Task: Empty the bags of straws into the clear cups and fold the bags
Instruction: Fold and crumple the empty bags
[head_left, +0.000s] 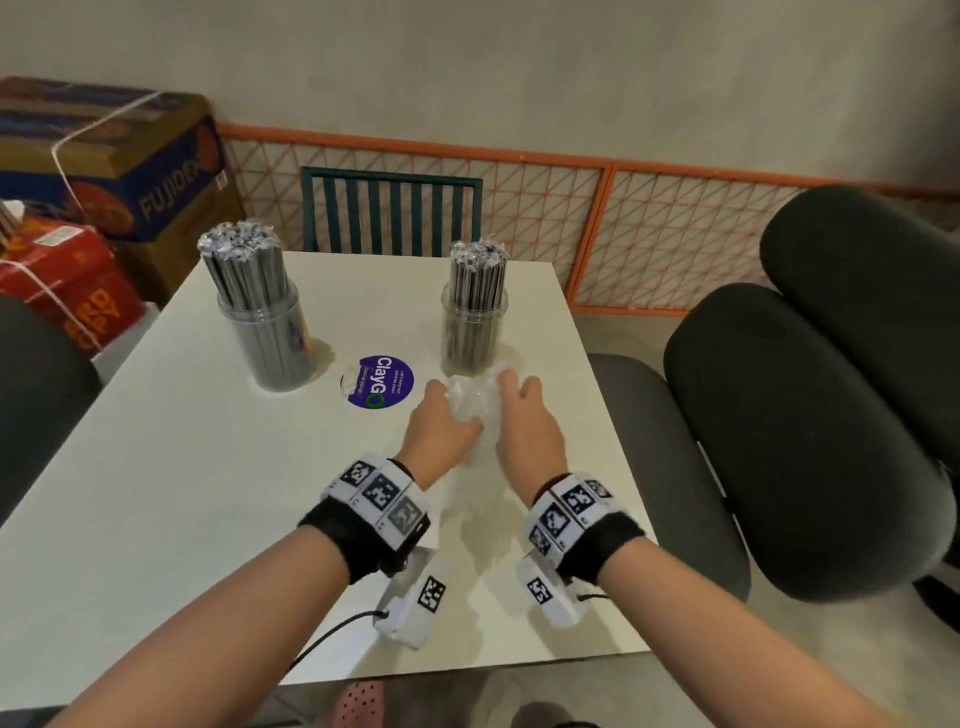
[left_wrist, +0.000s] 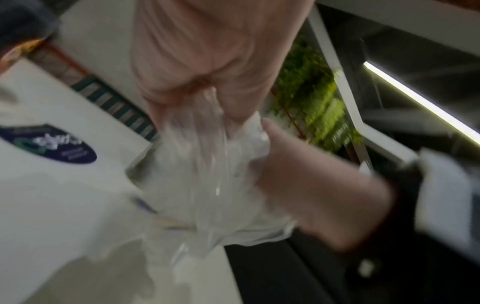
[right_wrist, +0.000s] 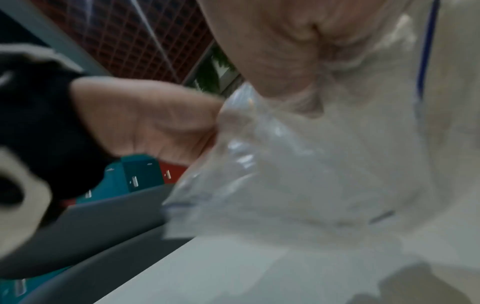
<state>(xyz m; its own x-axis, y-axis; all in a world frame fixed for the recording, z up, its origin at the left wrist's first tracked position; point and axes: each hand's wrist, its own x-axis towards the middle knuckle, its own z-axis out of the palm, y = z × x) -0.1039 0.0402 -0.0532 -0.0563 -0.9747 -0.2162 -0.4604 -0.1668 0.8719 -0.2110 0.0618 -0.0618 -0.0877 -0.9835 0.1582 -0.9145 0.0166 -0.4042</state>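
Two clear cups (head_left: 267, 340) (head_left: 472, 332) stand on the white table (head_left: 182, 493), each packed with grey wrapped straws (head_left: 241, 265) (head_left: 478, 273). A crumpled clear plastic bag (head_left: 475, 410) hangs just above the table in front of the right cup. My left hand (head_left: 441, 428) grips the bag's left side and my right hand (head_left: 524, 421) grips its right side. In the left wrist view the bag (left_wrist: 207, 185) bunches between the left hand (left_wrist: 207, 72) and the right hand (left_wrist: 311, 185). The right wrist view shows the bag (right_wrist: 298, 174) gathered under the right palm (right_wrist: 285, 47), the left hand (right_wrist: 145, 119) pinching its edge.
A purple round sticker (head_left: 381, 382) lies on the table between the cups. Dark padded chairs (head_left: 810, 426) stand right of the table and a green slatted chair (head_left: 392, 210) behind it. Cardboard boxes (head_left: 109, 161) are stacked at the back left. An orange mesh fence (head_left: 649, 228) lines the wall.
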